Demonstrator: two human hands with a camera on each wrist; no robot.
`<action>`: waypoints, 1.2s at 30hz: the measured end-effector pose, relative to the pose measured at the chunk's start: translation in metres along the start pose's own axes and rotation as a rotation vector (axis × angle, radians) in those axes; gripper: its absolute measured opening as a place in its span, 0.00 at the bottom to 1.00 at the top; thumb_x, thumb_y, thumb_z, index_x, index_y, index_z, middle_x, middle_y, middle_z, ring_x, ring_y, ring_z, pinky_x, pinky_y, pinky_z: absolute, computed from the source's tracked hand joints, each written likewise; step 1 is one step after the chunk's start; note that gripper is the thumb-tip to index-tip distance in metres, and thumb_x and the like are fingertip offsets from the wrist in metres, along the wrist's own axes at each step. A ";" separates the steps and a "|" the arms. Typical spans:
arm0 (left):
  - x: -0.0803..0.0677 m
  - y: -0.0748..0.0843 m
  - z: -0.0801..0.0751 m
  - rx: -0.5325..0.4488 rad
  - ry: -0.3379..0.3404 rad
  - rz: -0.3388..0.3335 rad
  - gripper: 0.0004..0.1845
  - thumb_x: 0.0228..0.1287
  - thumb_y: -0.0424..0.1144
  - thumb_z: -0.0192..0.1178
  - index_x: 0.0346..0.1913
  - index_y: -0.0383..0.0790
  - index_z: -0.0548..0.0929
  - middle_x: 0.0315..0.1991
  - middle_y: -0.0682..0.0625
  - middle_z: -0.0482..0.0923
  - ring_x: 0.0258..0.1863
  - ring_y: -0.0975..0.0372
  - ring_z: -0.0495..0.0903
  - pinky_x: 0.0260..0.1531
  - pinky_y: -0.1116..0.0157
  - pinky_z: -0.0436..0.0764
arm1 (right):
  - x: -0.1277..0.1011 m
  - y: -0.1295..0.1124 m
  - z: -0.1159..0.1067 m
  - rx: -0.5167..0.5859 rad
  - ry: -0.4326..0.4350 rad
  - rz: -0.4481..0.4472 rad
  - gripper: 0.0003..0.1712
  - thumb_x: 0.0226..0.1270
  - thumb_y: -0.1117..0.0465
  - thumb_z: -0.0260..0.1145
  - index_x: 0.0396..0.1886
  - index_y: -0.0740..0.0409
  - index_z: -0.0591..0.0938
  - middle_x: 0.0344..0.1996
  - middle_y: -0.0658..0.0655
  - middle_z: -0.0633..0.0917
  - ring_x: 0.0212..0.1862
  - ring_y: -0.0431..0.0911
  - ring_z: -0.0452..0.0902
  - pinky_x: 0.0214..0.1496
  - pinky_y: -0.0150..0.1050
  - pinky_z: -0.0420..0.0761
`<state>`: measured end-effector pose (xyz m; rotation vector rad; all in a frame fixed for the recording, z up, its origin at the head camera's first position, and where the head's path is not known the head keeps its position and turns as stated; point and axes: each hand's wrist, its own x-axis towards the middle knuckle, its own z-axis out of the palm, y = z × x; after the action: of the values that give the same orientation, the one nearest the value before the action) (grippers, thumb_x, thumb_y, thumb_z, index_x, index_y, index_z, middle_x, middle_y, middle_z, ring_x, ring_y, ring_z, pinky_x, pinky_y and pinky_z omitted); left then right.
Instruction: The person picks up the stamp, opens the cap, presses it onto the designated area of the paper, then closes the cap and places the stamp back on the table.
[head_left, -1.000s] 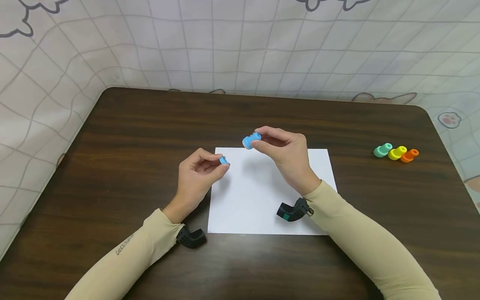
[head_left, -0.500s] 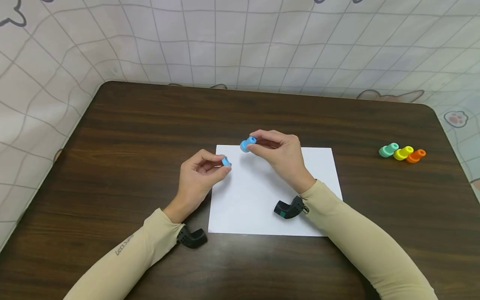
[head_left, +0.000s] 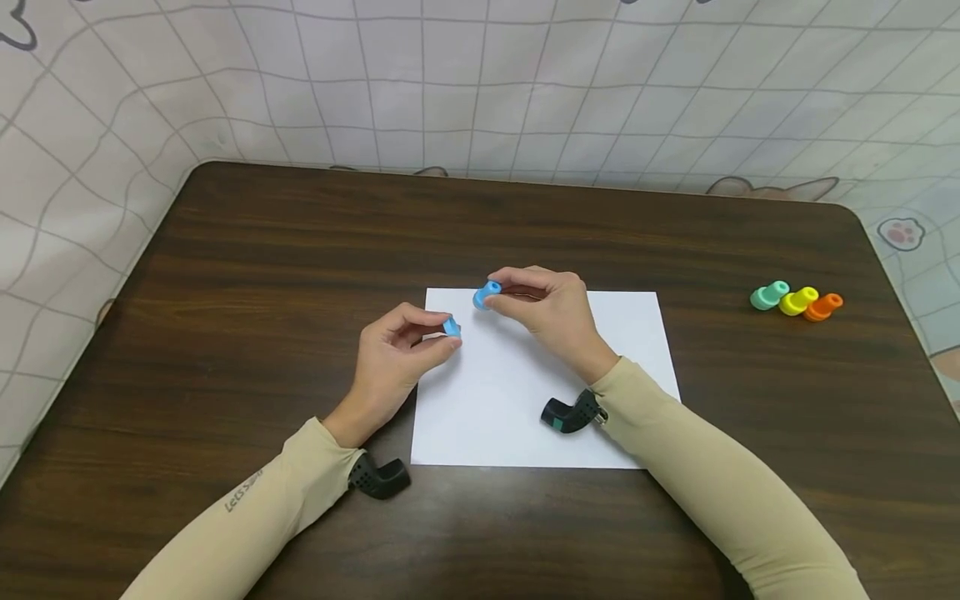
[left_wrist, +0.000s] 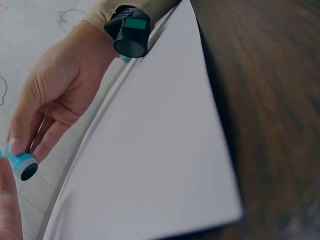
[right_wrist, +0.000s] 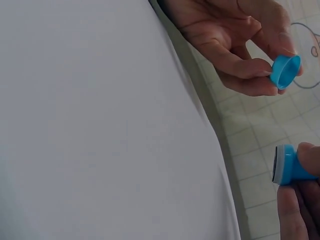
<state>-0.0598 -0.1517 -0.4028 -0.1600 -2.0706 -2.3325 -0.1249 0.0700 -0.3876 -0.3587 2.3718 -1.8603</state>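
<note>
We note a dark wooden worktop [head_left: 262,275] against a tiled backdrop [head_left: 450,83]. Over white paper [head_left: 525,417], the left hand [head_left: 393,354] pinches a small blue cap [head_left: 451,327]; the right hand [head_left: 551,312] grips a blue plastic stamp [head_left: 486,295]. Both have drawn closer together since earlier.

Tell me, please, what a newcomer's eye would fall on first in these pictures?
First, the two hands meeting over the white paper at the table's middle: the left hand pinches a small blue cap, and the right hand holds a blue stamp just beside it, the two pieces apart. Next, the row of green stamp, yellow stamp and orange stamp lying at the dark wooden table's right edge.
</note>
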 end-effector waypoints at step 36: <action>0.001 -0.001 0.000 0.076 -0.080 -0.125 0.14 0.56 0.24 0.75 0.45 0.38 0.87 0.49 0.44 0.86 0.48 0.64 0.88 0.55 0.70 0.87 | 0.002 0.013 0.007 -0.253 -0.110 -0.135 0.16 0.59 0.61 0.80 0.48 0.53 0.92 0.43 0.53 0.93 0.45 0.42 0.92 0.52 0.32 0.89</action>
<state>-0.0610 -0.1519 -0.4039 -0.1282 -2.2662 -2.3485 -0.1266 0.0661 -0.4013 -0.6423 2.5669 -1.5438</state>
